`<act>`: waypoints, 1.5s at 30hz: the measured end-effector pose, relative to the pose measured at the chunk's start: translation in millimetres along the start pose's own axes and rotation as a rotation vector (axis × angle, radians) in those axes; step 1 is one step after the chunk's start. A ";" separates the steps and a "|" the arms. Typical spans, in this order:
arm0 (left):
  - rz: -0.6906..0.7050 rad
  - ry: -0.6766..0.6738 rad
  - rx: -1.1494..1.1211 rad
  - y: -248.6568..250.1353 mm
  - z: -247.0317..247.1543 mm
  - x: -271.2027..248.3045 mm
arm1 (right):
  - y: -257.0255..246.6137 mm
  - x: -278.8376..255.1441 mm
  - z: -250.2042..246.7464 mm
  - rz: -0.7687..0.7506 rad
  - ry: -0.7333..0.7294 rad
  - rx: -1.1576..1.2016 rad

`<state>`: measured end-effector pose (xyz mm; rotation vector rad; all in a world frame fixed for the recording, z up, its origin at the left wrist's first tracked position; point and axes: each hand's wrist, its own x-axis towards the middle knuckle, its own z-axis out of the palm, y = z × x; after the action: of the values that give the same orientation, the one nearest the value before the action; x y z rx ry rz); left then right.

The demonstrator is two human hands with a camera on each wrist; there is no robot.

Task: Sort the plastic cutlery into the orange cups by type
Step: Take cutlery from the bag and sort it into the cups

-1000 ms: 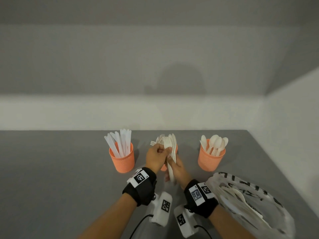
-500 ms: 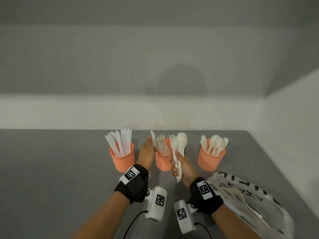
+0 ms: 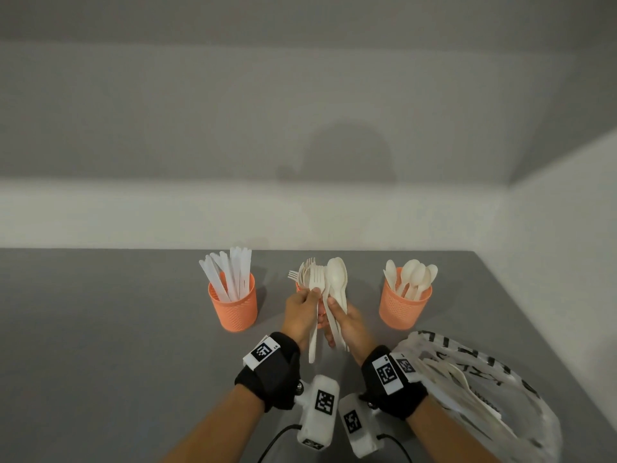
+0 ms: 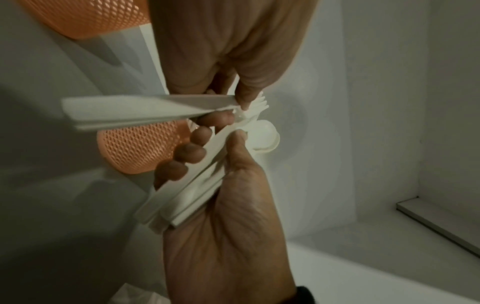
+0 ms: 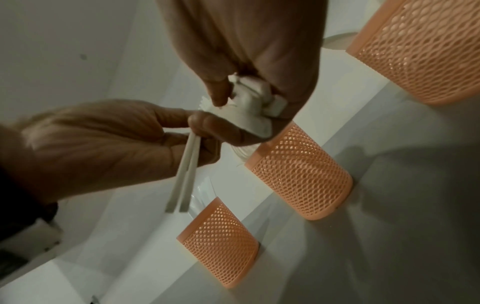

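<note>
Three orange mesh cups stand in a row: the left cup [image 3: 233, 304] holds knives, the right cup [image 3: 405, 309] holds spoons. The middle cup [image 5: 298, 181] holds forks [image 3: 302, 274] and is mostly hidden behind my hands in the head view. My right hand [image 3: 330, 305] grips a bundle of white spoons [image 3: 337, 279] upright in front of the middle cup. Beside that bundle, my left hand [image 3: 312, 294] pinches white forks [image 3: 316, 282] just below the tines. Two fork handles [image 5: 185, 174] hang down from the left hand's fingers in the right wrist view.
A crinkled white plastic bag [image 3: 467, 389] with black lettering lies at the front right and holds more white cutlery. The grey table [image 3: 100, 329] meets a white wall behind the cups and another wall on the right.
Half a second ago my left hand was at the middle cup. It has come back to the right hand's bundle and now pinches the forks. The right hand has moved slightly nearer.
</note>
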<state>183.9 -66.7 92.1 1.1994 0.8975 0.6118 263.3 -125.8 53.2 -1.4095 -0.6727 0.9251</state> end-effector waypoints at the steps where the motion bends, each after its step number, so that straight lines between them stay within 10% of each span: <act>1: -0.008 0.000 0.016 -0.5 1.8 0.3 | -0.7 -0.5 0.7 0.001 0.005 -0.006; 30: 0.051 0.267 -0.091 10.9 -3.4 22.5 | -8.6 -1.9 -6.0 0.016 0.121 0.023; 45: 0.259 0.158 0.482 14.5 1.8 20.3 | -17.6 -6.0 0.2 -0.064 0.010 -0.162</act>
<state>196.9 -47.2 100.9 1.7379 1.0674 0.7286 262.5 -129.6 71.4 -1.5258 -0.7952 0.8274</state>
